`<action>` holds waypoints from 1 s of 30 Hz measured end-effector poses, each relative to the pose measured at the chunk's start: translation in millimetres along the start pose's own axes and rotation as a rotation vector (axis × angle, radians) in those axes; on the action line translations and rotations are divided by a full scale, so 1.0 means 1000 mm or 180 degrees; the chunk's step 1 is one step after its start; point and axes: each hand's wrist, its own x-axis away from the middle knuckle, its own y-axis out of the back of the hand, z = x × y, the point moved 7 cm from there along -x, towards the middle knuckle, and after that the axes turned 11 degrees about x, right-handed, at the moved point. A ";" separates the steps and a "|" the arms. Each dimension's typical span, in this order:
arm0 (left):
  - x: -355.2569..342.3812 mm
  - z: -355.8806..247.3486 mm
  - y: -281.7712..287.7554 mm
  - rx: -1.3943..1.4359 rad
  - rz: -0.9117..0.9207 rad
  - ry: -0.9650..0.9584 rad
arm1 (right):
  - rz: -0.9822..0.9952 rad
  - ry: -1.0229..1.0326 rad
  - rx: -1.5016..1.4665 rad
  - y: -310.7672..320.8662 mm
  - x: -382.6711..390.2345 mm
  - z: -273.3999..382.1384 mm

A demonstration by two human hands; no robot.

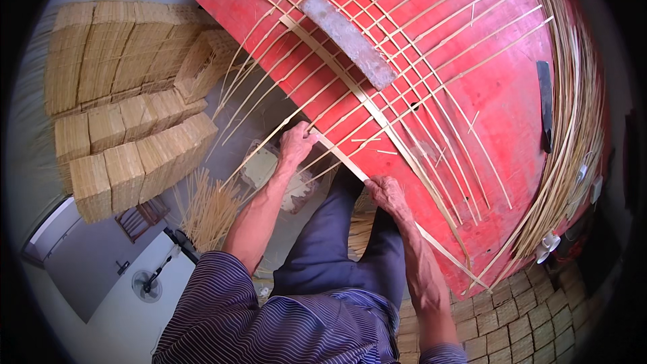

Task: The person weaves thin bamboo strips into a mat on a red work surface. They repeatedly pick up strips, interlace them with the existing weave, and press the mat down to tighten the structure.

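A flat pale bamboo strip (342, 160) runs slantwise along the near edge of the red table, and both hands hold it. My left hand (297, 145) is closed on its upper left end. Lower and to the right, my right hand (387, 197) grips the same strip, whose long tail reaches the table's near right corner. Beyond it lies an open lattice of thin strips (419, 50), with many loose ends sticking out past the table edge. A wider flat strip (335, 66) crosses these ends, roughly parallel to the held one. On the lattice rests a heavy greyish bar (349, 40).
The red tabletop (488, 141) carries a long bundle of strips (573, 87) along its right edge, near a dark flat piece (544, 104). Stacked woven blocks (101, 54) stand at left. A bunch of cut strips (207, 212) lies below them, and woven pieces (505, 317) at lower right.
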 end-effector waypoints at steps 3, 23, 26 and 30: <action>0.003 -0.010 0.012 0.0330 -0.0049 -0.0266 | 0.0012 -0.0002 -0.0091 -0.002 -0.006 0.004; -0.025 -0.071 0.089 -0.0282 -0.1173 -0.1732 | -0.0131 -0.0293 -0.0527 0.010 -0.004 -0.009; -0.036 -0.078 0.089 -0.0780 -0.1065 -0.1783 | -0.0053 -0.0300 -0.0742 0.007 -0.007 -0.007; -0.054 -0.079 0.085 -0.1090 -0.0865 -0.1792 | 0.0073 -0.0370 -0.1055 0.005 -0.009 -0.006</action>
